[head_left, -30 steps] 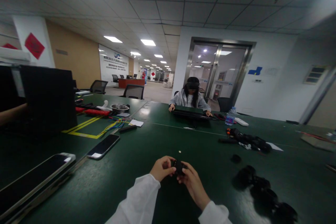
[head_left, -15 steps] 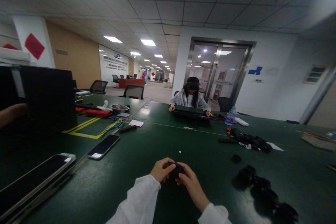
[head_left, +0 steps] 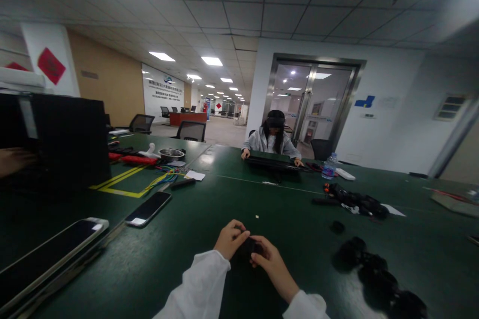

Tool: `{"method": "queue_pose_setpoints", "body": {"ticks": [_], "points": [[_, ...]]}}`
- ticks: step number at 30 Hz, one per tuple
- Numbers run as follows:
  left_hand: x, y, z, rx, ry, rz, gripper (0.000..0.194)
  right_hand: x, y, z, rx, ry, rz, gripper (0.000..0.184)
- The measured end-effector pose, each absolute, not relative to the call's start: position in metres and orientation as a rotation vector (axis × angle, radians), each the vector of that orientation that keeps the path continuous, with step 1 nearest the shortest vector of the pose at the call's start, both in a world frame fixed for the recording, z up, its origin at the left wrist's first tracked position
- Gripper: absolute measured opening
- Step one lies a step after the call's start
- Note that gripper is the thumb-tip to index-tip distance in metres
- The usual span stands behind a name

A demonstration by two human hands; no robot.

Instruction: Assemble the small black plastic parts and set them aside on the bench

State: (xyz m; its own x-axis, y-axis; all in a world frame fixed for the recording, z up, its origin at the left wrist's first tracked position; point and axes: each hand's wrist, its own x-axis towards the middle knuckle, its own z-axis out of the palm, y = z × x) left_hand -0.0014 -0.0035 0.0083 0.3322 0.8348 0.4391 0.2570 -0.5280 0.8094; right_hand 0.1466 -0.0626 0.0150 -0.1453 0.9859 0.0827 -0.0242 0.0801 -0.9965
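Between my two hands is a small black object (head_left: 248, 245), too dark and covered to name more exactly. My left hand (head_left: 230, 240) grips its left side, with the thumb across the top. My right hand (head_left: 267, 254) pinches it from the right, thumb and fingers bent round it. Both hands are low over the green table (head_left: 209, 204). Just beyond them lies a tiny pale square piece (head_left: 257, 217). To the right stand several round black parts in a row (head_left: 377, 271), with one smaller black piece (head_left: 337, 227) behind them.
Two phones lie at left, a near one (head_left: 52, 249) and a farther one (head_left: 148, 208). Behind them are coloured wires (head_left: 164, 178) and a metal bowl (head_left: 171, 153). Across the table a person (head_left: 272, 139) holds a black panel (head_left: 277, 163). A water bottle (head_left: 329, 166) stands at right.
My left fingers have lifted and shifted slightly on the black object, and my right fingers have changed their hold a little. At far left another person's hand has moved slightly.
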Motion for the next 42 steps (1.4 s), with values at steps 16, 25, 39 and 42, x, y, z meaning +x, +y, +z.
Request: {"method": "queue_pose_setpoints", "body": {"ticks": [16,25,39,42], "points": [[0.001,0.001,-0.003,1.591,0.768,1.112,0.033,0.15,-0.056,0.006,-1.053,-1.143,1.266,0.039],[-0.002,-0.003,0.001,1.744,1.033,0.986,0.031,0.147,-0.059,0.007,-1.113,-1.388,1.121,0.038],[-0.002,0.006,-0.007,1.67,0.823,1.013,0.032,0.154,-0.054,0.003,-1.031,-1.024,1.309,0.038],[-0.003,0.005,-0.004,1.802,0.897,1.1,0.028,0.153,-0.057,0.005,-1.062,-1.163,1.276,0.039]]}}
